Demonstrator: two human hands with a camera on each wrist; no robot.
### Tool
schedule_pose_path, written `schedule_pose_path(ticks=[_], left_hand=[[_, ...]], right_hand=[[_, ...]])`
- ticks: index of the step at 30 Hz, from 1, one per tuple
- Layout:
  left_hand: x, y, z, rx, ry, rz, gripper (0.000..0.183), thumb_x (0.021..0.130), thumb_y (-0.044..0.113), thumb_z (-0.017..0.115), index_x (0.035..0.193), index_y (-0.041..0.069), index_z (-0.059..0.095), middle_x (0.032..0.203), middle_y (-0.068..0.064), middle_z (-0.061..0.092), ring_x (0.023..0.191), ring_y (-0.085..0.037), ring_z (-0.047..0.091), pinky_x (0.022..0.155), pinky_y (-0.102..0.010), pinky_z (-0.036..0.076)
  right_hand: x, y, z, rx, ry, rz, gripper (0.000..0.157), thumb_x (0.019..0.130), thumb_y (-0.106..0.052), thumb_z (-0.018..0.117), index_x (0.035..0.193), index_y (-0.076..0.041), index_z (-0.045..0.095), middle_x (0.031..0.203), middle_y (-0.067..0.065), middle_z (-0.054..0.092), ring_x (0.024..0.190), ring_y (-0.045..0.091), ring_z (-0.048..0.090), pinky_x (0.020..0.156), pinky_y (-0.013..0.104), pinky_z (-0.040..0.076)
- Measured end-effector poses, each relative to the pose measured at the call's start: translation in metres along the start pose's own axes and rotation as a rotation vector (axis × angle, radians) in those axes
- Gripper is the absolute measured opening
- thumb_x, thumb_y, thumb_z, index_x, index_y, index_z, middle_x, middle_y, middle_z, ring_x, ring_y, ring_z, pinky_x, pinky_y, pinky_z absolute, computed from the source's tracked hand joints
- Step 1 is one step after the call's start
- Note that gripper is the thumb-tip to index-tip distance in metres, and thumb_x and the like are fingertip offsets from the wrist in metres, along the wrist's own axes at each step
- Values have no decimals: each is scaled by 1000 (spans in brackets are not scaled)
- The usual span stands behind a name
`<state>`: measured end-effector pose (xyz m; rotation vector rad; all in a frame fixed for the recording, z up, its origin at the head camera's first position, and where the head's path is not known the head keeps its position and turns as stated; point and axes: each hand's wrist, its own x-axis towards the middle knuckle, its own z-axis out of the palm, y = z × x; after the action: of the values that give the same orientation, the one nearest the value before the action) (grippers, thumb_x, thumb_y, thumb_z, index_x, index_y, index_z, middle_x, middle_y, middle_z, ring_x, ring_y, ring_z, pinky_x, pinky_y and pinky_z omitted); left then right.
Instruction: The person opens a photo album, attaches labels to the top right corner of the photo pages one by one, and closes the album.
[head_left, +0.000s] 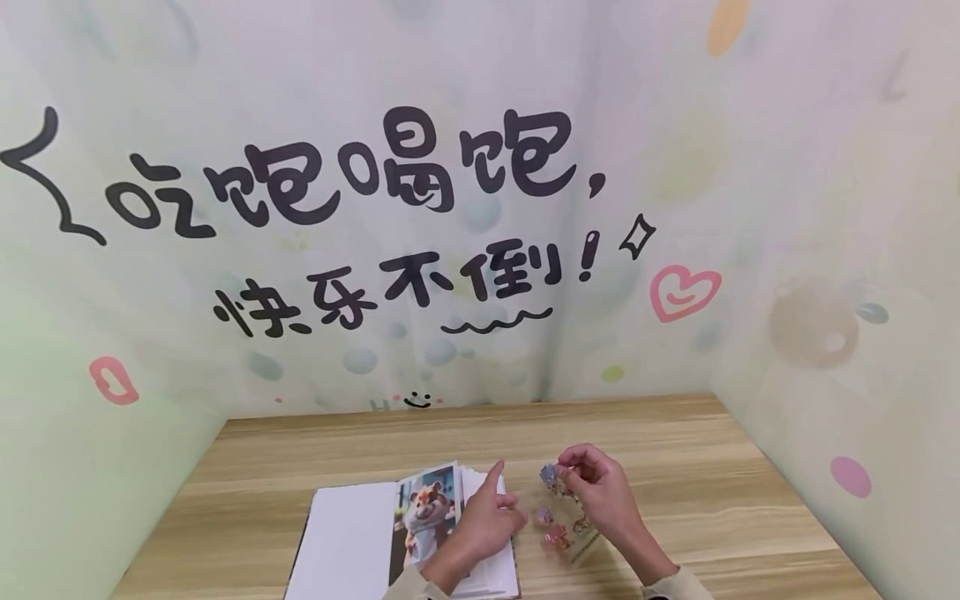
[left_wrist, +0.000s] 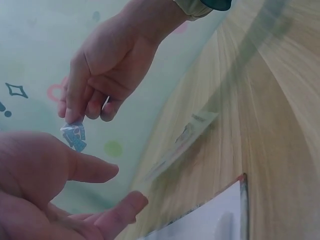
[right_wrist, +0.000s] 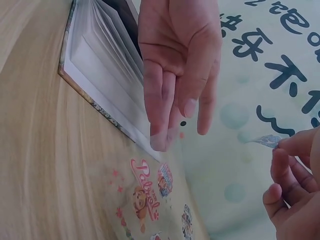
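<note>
My right hand [head_left: 603,496] pinches a small clear sticker with a bluish print [left_wrist: 74,136] between thumb and forefinger, raised above the table. Just below it, a transparent sticker sheet [right_wrist: 142,200] with pink lettering and cartoon figures stands tilted off the tabletop. My left hand [head_left: 487,525] holds the near edge of that sheet at its lower fingertips, which show through the clear film in the right wrist view; its forefinger points away. Under the left wrist an open album [head_left: 348,533] has a blank white left page and a hamster picture [head_left: 427,512] on the right.
The wood-grain table [head_left: 750,517] carries the album and reaches back to a printed curtain wall [head_left: 480,367] with large black characters. Curtain walls also stand at the left and right sides. Several loose-edged album pages [right_wrist: 107,55] fan up on the right half.
</note>
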<state>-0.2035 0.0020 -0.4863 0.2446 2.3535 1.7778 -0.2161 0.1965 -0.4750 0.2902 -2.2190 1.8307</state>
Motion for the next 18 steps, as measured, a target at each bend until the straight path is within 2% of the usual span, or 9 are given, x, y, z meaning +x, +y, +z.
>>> schedule_pose_path(ticks=[8,13,18], left_hand=[[1,1,2,55,-77,-43,97,83,5,70,157,-2,7,130,-39,53,114,-42,62,95,-55,49],[-1,2,2,88,-96,-30,99,85,9,71,156,-2,5,134,-41,48,124,-49,53,101,-60,42],[-4,6,1,131,-87,-22,96,85,16,72,156,-1,9,141,-40,42,132,-51,44,106,-63,36]], right_hand=[[-1,2,2,61,-47,43,7,90,6,66,96,5,62,86,18,66,68,13,67,65,34,59],[-1,3,2,51,-55,50,8,90,2,68,96,4,63,88,16,67,72,12,68,68,32,59],[-1,4,2,30,-68,20,10,88,3,69,96,4,64,89,18,69,74,13,68,67,29,58]])
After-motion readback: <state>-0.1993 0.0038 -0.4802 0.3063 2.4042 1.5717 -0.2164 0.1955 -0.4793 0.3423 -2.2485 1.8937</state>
